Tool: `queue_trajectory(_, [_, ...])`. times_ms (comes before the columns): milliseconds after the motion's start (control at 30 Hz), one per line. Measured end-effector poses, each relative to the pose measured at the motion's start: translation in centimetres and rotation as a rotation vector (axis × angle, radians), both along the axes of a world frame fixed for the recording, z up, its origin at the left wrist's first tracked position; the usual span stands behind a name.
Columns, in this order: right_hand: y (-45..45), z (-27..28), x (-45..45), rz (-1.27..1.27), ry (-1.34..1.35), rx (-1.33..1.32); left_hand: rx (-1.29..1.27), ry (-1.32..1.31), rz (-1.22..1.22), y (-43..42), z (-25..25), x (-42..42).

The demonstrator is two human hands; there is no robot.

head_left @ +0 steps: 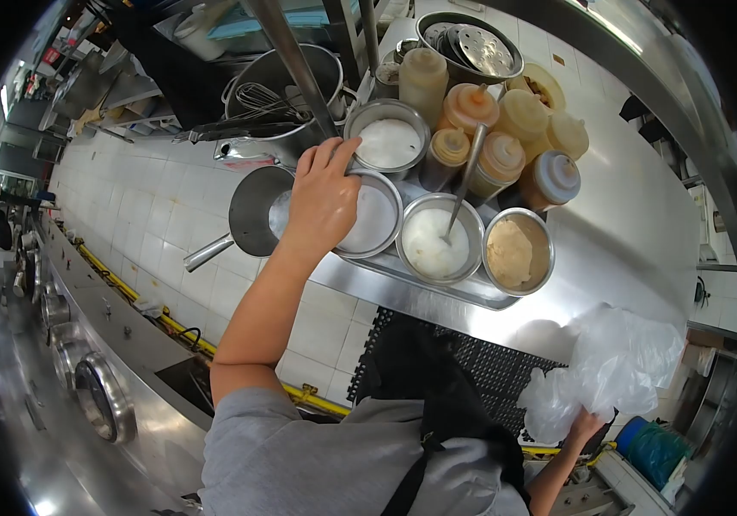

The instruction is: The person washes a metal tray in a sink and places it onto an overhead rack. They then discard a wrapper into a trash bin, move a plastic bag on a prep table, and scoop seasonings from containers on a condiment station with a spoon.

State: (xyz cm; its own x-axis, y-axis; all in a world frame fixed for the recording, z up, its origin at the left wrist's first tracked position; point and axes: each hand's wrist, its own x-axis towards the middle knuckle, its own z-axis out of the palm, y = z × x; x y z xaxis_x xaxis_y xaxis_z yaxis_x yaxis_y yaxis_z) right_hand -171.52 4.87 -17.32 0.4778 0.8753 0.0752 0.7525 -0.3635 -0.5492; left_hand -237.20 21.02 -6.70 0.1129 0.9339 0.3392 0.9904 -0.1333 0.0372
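My left hand (325, 189) is above the rims of two metal bowls of white powder, the upper bowl (387, 142) and the lower bowl (373, 215). Its fingers are bent and spaced from the thumb, with nothing visible between them. Beneath the wrist is a long-handled metal pan (252, 211), partly covered by my arm. At the lower right, my right hand (587, 424) grips a clear plastic bag (622, 357). A bowl with white contents (430, 249) holds a spoon (470, 172); beside it sits a bowl of tan powder (519, 249).
Several squeeze bottles (471, 107) stand behind the bowls on the steel counter (635, 215). A large pot (325, 73) with a whisk is at the upper left. Metal posts (291, 60) rise near it. The bowls stand along a metal tray (489, 297).
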Motion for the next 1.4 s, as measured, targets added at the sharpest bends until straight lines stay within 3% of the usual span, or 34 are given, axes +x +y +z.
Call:
queue_trajectory(33, [-0.1,-0.2,0.5,-0.003,0.0,-0.002,-0.002,0.0,-0.003,-0.2,0.4,-0.1])
queue_trajectory(200, [0.0,-0.6,1.1,0.019,0.009,0.016,0.052,-0.483,-0.017,-3.6,4.2,-4.0])
queue_trajectory(300, [1.0,0.4,-0.3,0.069,0.031,0.067,0.01,-0.518,0.059,-7.5,6.2,-6.6])
queue_trajectory(367, [2.0,0.4,-0.4,0.109,0.037,0.077,-0.201,-0.55,0.329,-10.0,6.6,-7.7])
queue_trajectory(400, [2.3,0.5,-0.4,0.148,0.042,0.091,-0.208,-0.552,0.323,-11.1,6.3,-8.1])
queue_trajectory(467, [3.1,0.2,0.3,0.171,0.029,0.069,-0.654,-0.522,0.261,-13.1,4.4,-8.3])
queue_trajectory(533, [4.0,0.2,0.0,0.201,0.018,0.046,-0.773,-0.63,0.034,-15.0,0.9,-6.9])
queue_trajectory(633, [4.9,0.4,-0.8,0.152,0.093,0.026,-0.872,-0.645,0.174,-17.3,-1.8,-4.5])
queue_trajectory(800, [4.7,-1.8,0.7,0.141,0.114,0.12,-0.865,-0.556,0.189,-16.3,0.9,-4.4])
queue_trajectory(1067, [2.4,-2.5,2.1,0.136,0.118,0.031,-0.524,-0.625,0.202,-13.5,2.6,-3.9])
queue_trajectory(1200, [0.7,-2.4,2.0,0.136,0.097,0.076,-0.549,-0.62,0.192,-12.5,2.7,-3.0])
queue_trajectory(1400, [-0.8,-3.5,2.5,0.049,0.082,0.056,-0.816,-0.679,-0.002,-12.0,0.0,-1.5])
